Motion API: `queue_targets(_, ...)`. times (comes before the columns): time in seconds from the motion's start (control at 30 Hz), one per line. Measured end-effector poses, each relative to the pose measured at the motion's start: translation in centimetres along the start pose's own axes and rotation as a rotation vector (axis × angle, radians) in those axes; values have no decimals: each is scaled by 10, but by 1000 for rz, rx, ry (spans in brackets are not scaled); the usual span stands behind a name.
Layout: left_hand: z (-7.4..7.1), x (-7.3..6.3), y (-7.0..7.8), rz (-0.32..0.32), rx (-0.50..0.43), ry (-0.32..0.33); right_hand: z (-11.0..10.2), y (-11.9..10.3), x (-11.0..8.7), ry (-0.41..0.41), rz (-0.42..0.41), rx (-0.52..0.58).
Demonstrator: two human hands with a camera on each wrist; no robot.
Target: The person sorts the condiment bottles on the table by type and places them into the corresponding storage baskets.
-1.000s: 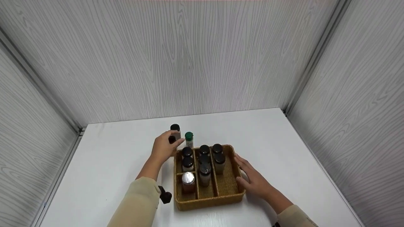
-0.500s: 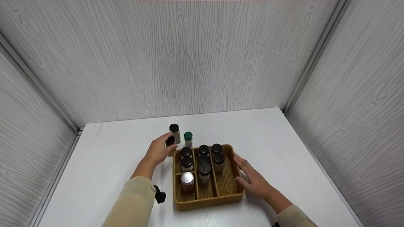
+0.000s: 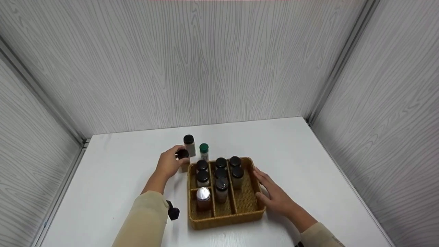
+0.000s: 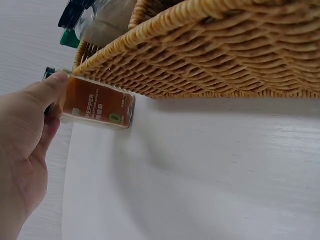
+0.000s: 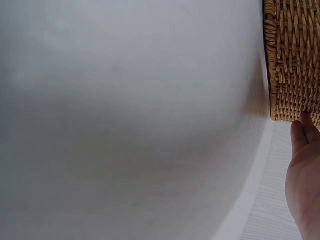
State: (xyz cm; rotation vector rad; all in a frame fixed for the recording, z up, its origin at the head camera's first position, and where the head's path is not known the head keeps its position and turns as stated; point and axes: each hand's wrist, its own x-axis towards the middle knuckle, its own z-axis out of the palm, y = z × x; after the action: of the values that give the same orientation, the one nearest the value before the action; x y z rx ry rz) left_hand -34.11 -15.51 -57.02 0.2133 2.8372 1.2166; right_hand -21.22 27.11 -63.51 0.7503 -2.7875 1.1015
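My left hand pinches a pepper jar near its dark cap, just outside the back left corner of the wicker basket. In the left wrist view the jar's orange label reads PEPPER, and the thumb and fingers of that hand wrap its capped end. Along the basket's right side lies my right hand, touching the wall. The right wrist view has its fingertips against the weave, fairly straight. Inside the basket stand several black-capped jars and one silver-capped jar.
Behind the basket stand a green-capped bottle and a black-capped jar on the white table. Dividers split the basket into compartments. Wood-grain panels enclose the back and both sides.
My left hand has moved left and slightly toward me with the pepper jar, away from the other black-capped jar behind. The right hand and basket have stayed nearly still.
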Motion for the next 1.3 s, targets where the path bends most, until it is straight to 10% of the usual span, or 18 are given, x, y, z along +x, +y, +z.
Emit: queue_targets(1.3,4,-12,-10,-45,-78,64,4,1,5,0,-5,16)
